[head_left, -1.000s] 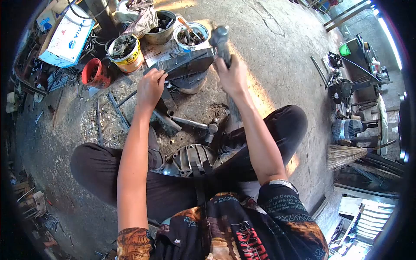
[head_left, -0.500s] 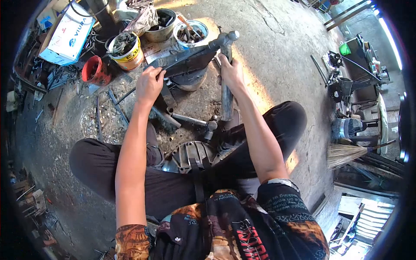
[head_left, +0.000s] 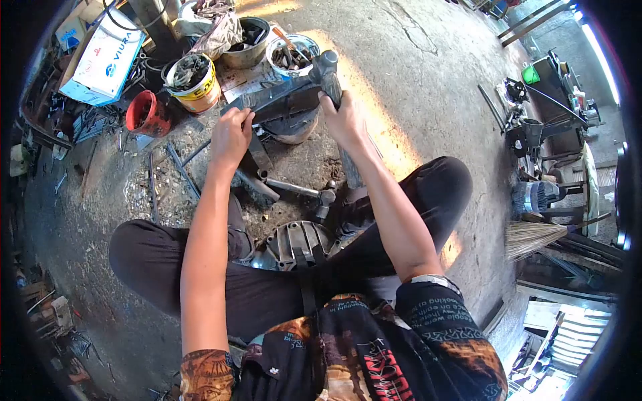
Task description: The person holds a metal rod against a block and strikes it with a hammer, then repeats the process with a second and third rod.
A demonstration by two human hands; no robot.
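Observation:
My left hand is closed on the near left end of a long, dark, flat metal piece, fingers pinching its edge. The piece lies slanted across a rounded metal block, which it partly hides. My right hand wraps round the wooden handle of a hammer. The hammer's head is over the right end of the metal piece, and its handle hangs down toward my right knee. A second hammer lies on the floor between my legs, close to a metal pipe.
A finned metal housing sits in front of my lap. Ahead stand a red pot, a yellow bucket, a white bucket of metal scraps and a Viura box. A straw broom lies at right.
The hammer has shifted left, its head turning from pointing right to sitting over the metal piece's right end. My right hand moved left with it; my left hand stayed nearly in place.

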